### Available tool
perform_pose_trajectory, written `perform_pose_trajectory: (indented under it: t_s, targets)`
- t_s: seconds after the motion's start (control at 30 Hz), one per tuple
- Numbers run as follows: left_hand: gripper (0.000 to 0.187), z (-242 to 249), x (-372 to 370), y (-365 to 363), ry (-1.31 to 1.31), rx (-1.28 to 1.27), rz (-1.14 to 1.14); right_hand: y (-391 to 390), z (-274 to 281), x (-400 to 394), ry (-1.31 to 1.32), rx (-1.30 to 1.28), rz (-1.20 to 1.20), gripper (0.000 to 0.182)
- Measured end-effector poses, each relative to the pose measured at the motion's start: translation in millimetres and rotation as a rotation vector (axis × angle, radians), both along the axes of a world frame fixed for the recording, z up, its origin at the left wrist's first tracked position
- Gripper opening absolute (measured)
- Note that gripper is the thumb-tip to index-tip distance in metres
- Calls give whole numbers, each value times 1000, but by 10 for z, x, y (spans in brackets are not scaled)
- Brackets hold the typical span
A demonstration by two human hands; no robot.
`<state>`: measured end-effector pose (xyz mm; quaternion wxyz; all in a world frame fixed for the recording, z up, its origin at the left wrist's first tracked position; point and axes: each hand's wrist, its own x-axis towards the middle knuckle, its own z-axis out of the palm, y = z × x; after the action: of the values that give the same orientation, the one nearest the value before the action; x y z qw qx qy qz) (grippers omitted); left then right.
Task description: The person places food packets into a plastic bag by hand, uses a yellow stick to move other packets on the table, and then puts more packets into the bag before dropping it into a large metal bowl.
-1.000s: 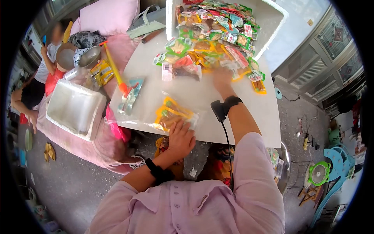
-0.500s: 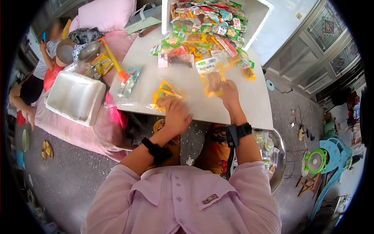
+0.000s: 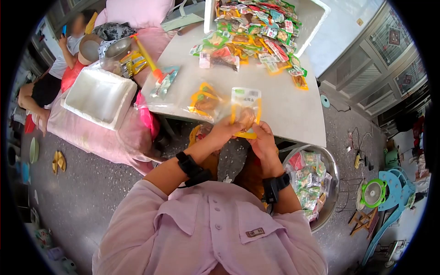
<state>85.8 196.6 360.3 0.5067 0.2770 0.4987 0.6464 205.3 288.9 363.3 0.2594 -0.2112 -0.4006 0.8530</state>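
Both hands hold a yellow-edged snack packet [image 3: 246,110] at the table's front edge, its white printed top pointing away from me. My left hand [image 3: 223,132] grips the lower left edge, and my right hand [image 3: 264,141] pinches the lower right corner. Left of it, a clear plastic bag [image 3: 183,110] lies on the table with yellow-edged packets [image 3: 205,100] apparently inside. A red-and-brown packet [image 3: 220,59] rests farther back, before a heap of mixed packets [image 3: 247,41].
A white foam box [image 3: 316,18] full of packets stands at the table's back. An emptied-looking foam box [image 3: 98,98] sits on the pink-covered bed. A metal basin [image 3: 337,183] of packets is at lower right. A seated person [image 3: 59,64] is at far left.
My right hand has brought the packet nearer to me. My left hand has left the bag of packets and moved right onto this packet. The view has shifted slightly.
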Motion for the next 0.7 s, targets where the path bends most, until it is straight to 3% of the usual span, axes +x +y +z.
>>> perform_pose_trajectory:
  t_s: [0.1,0.2,0.23,0.33,0.47,0.7]
  targets:
    - [12,191,-6,-113,817,-72,188,94,8,105,-190,39,-6,12]
    - [17,213,-161,-188,1559,372,456,126,121,223,-89,-61,47,21]
    - [24,258,-162,-201,1614,419,463,152,138,231,15,-100,187,34]
    - [24,198,-172,-217,1776,475,455,6,337,276,135,-199,246,43]
    - [24,179,-149,-251,1810,513,467,40,236,288,170,-148,285,34]
    - [33,159,-84,-253,1738,405,479,58,150,275,101,-133,79,28]
